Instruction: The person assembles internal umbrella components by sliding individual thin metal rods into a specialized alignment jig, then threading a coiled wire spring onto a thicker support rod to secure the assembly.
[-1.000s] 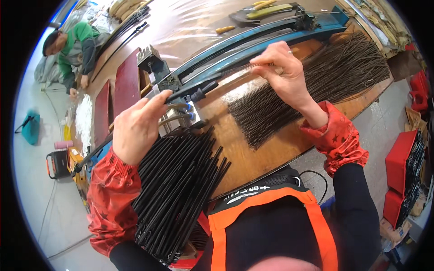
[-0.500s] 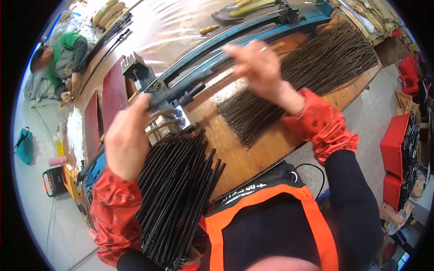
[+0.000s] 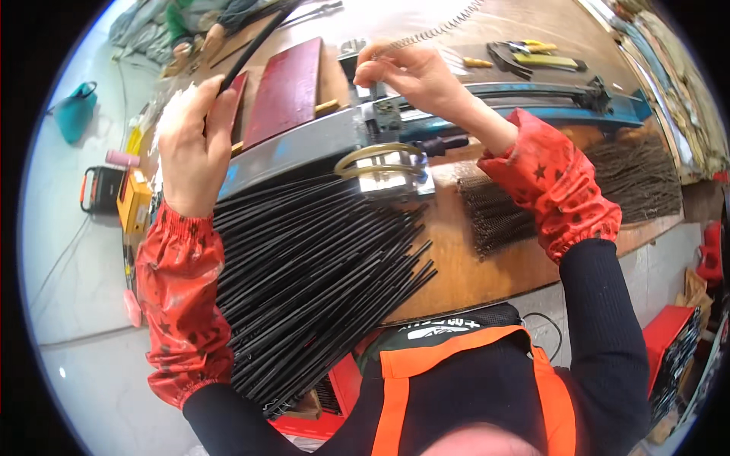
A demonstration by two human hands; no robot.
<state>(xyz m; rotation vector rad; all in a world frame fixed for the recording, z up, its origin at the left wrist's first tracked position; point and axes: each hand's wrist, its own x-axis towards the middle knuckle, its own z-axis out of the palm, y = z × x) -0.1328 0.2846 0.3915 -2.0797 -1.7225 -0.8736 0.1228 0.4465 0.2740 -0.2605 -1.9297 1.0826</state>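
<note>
A black tube (image 3: 258,43) is gripped by the left hand (image 3: 190,156); a coil spring (image 3: 441,31) is pinched by the right hand (image 3: 414,74), both raised above the tabletop (image 3: 422,292). Dark, slender pieces (image 3: 674,363) are contained in a red bin (image 3: 660,332) at right.

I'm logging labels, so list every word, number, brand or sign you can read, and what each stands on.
Dark cloth apron with orange straps: white lettering and an emblem, angled away; I don't transcribe printed words.
Yellow rectangular box: dark marks, too small to read.
None can be made out on the long black tube in the left hand or the thin metal coil spring in the right hand.
</note>
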